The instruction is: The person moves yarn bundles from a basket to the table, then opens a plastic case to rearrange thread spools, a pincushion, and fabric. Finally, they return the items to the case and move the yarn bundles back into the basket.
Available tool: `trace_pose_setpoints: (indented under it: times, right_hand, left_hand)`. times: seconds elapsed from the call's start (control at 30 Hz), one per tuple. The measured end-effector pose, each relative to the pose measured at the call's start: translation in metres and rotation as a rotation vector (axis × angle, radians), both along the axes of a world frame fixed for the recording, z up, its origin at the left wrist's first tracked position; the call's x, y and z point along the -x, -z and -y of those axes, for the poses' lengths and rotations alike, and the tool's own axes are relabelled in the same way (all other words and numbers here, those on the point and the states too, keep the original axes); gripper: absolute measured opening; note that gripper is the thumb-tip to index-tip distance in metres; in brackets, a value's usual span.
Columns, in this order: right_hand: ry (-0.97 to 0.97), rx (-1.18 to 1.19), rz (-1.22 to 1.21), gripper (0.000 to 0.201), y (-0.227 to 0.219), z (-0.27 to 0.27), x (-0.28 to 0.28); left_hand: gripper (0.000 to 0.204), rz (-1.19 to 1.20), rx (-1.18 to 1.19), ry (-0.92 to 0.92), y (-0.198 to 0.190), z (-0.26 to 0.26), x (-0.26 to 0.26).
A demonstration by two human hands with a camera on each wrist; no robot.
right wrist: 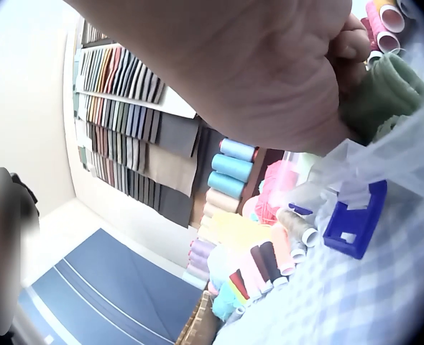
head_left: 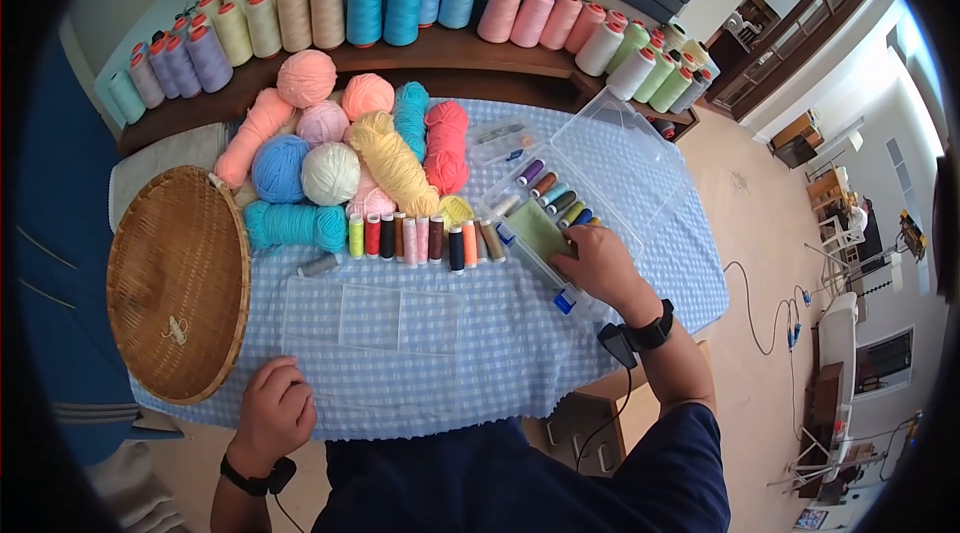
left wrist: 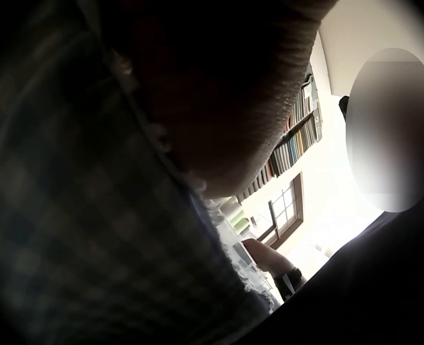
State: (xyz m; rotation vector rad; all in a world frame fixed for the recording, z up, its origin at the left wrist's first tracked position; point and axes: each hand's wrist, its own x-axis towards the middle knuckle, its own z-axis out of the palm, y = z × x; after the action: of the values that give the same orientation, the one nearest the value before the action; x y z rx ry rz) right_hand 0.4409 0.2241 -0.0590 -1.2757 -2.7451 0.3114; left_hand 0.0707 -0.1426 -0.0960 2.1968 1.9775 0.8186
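My right hand (head_left: 603, 265) reaches into a clear plastic box (head_left: 528, 268) with blue latches (head_left: 565, 302), its lid (head_left: 620, 148) tipped back. Its curled fingers hold a folded green cloth (head_left: 537, 230) lying in the box. From the right wrist, the cloth (right wrist: 388, 90) shows as a rolled fold against the fingers; the fingertips are partly hidden. Beside the cloth, small thread spools (head_left: 548, 191) lie in a row. My left hand (head_left: 275, 405) rests loosely curled at the table's front edge with nothing in it, close to a clear divided tray (head_left: 372, 315).
Yarn balls and skeins (head_left: 330, 173) are heaped behind a row of upright small spools (head_left: 410, 239). A woven basket (head_left: 180, 283) leans at the left. Large thread cones (head_left: 400, 11) line the curved shelf (head_left: 420, 63) at the back. Checked cloth (head_left: 500, 373) covers the table.
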Motion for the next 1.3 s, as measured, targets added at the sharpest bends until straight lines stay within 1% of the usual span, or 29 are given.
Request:
trace_pose_setpoints:
  times: [0.07,0.13,0.2,0.27,0.3,0.33,0.4,0.47,0.53,0.6,0.67,0.73,0.77,0.83,0.87,0.93,1.0,1.07,1.1,1.17,1.23,1.3]
  right_hand:
    - [0.096,0.195,0.034,0.029,-0.007,-0.003,0.004]
    - [0.060,0.142,-0.010,0.028,-0.010,-0.005,0.003]
    - [0.023,0.086,-0.056,0.028,-0.022,-0.007,0.008]
    - [0.125,0.146,-0.246,0.028,-0.051,-0.005,0.018]
    - [0.129,0.156,-0.259,0.033,-0.060,-0.011,0.023]
    - [0.133,0.152,-0.263,0.033,-0.061,-0.021,0.030]
    - [0.121,0.176,-0.413,0.038,-0.053,-0.043,0.047]
    - [0.124,0.171,-0.467,0.041,-0.036,-0.071,0.070]
    - [0.127,0.168,-0.516,0.043,-0.035,-0.082,0.091]
    - [0.310,0.558,-0.690,0.045,-0.043,-0.085,0.105]
    - [0.345,0.531,-0.698,0.042,-0.029,-0.092,0.098]
    - [0.035,-0.113,-0.408,0.031,-0.022,-0.091,0.078]
    - [0.034,-0.114,-0.405,0.031,-0.022,-0.089,0.073]
    - [-0.178,0.010,-0.186,0.024,-0.022,-0.081,0.062]
    - [-0.171,0.008,-0.186,0.024,-0.018,-0.076,0.060]
    - [-0.457,-0.056,-0.188,0.022,-0.008,-0.064,0.064]
    - [-0.442,-0.041,-0.185,0.019,-0.003,-0.058,0.071]
    - [-0.392,-0.048,-0.008,0.024,-0.010,-0.056,0.078]
    - [-0.397,-0.052,-0.007,0.024,-0.007,-0.057,0.079]
    - [-0.355,-0.074,0.098,0.018,0.001,-0.058,0.080]
    - [-0.349,-0.127,0.128,0.018,-0.002,-0.056,0.077]
    - [-0.343,-0.174,0.158,0.018,-0.012,-0.052,0.077]
  left_hand:
    - [0.011,0.004,-0.004,0.001,0.001,0.000,0.000]
    - [0.011,0.005,-0.012,0.002,0.003,0.001,0.002]
    - [0.017,0.028,-0.010,0.027,0.007,0.002,0.004]
    - [0.017,0.026,-0.021,0.018,0.008,0.003,0.003]
    - [0.017,0.023,-0.030,0.016,0.009,0.002,0.002]
    - [0.017,0.020,-0.033,0.020,0.009,0.002,0.003]
    - [0.017,0.027,-0.050,0.011,0.011,0.003,0.002]
    - [0.016,0.029,-0.045,0.015,0.012,0.004,0.003]
    - [0.016,0.036,-0.037,0.016,0.012,0.004,0.003]
    - [0.016,0.026,-0.048,-0.008,0.014,0.005,0.002]
    - [0.016,0.032,-0.045,-0.010,0.015,0.006,0.002]
    - [0.016,0.040,-0.045,-0.017,0.015,0.006,0.002]
    - [0.015,0.044,-0.042,-0.019,0.015,0.006,0.002]
    - [0.015,0.049,-0.039,-0.014,0.015,0.006,0.002]
    - [0.014,0.043,-0.035,-0.019,0.016,0.006,0.003]
    - [0.013,0.035,-0.032,-0.017,0.017,0.005,0.004]
    - [0.012,0.040,-0.034,-0.022,0.017,0.006,0.004]
    - [0.012,0.038,-0.037,-0.027,0.016,0.006,0.004]
    - [0.012,0.038,-0.041,-0.029,0.016,0.006,0.003]
    - [0.012,0.041,-0.047,-0.035,0.017,0.007,0.003]
    - [0.012,0.044,-0.052,-0.044,0.017,0.007,0.003]
    - [0.016,0.054,-0.061,-0.021,0.014,0.007,0.002]
